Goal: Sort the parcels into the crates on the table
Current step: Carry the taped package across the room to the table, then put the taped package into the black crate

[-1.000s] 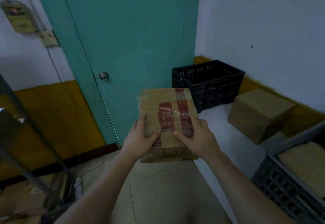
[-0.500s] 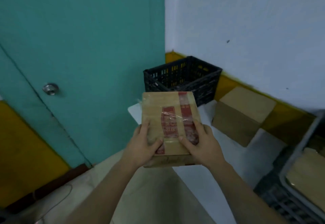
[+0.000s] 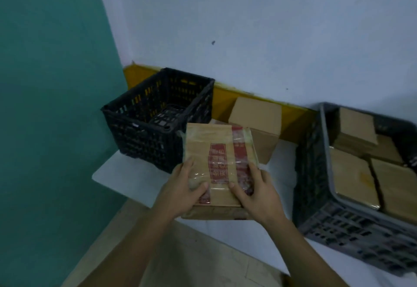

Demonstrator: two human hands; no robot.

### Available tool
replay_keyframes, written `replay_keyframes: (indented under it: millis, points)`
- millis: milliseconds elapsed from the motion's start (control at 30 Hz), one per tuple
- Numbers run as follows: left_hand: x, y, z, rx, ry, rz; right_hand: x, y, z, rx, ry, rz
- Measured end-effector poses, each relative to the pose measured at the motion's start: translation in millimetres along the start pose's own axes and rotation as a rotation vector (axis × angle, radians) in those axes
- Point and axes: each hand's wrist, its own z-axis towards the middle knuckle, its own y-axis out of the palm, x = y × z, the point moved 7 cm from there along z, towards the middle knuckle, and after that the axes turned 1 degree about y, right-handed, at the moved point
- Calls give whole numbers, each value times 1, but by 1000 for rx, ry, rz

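Note:
I hold a flat brown cardboard parcel [image 3: 203, 144] with red printed tape, level above the table's front edge. My left hand [image 3: 180, 190] grips its near left corner, thumb on top. My right hand [image 3: 257, 193] grips its near right corner, thumb on the red tape. A black slatted crate [image 3: 126, 115] stands on the table just left of and behind the parcel; its inside looks bare. A grey crate [image 3: 316, 174] at the right holds several brown parcels [image 3: 354, 180].
The white table [image 3: 126, 178] runs along a white wall with a yellow base stripe. A plain cardboard box [image 3: 257, 115] sits against the wall between the two crates. A teal door fills the left. Tan floor lies below the table's edge.
My view has swung right from the door toward the table. The parcel, still in both hands, has come over the table between the two crates, and the grey crate's contents have come into sight.

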Motion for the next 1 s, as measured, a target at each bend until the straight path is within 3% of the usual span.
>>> replay_keyframes:
  millis: [233,500,1000]
  points:
    - [6,41,54,-166,75,-31,51,4,5,80,190,-30]
    - [-9,87,109,-305,57,12,93,35,18,136,284,-2]
    - [-63,136,153,-546,9,89,137,86,32,45,416,-25]
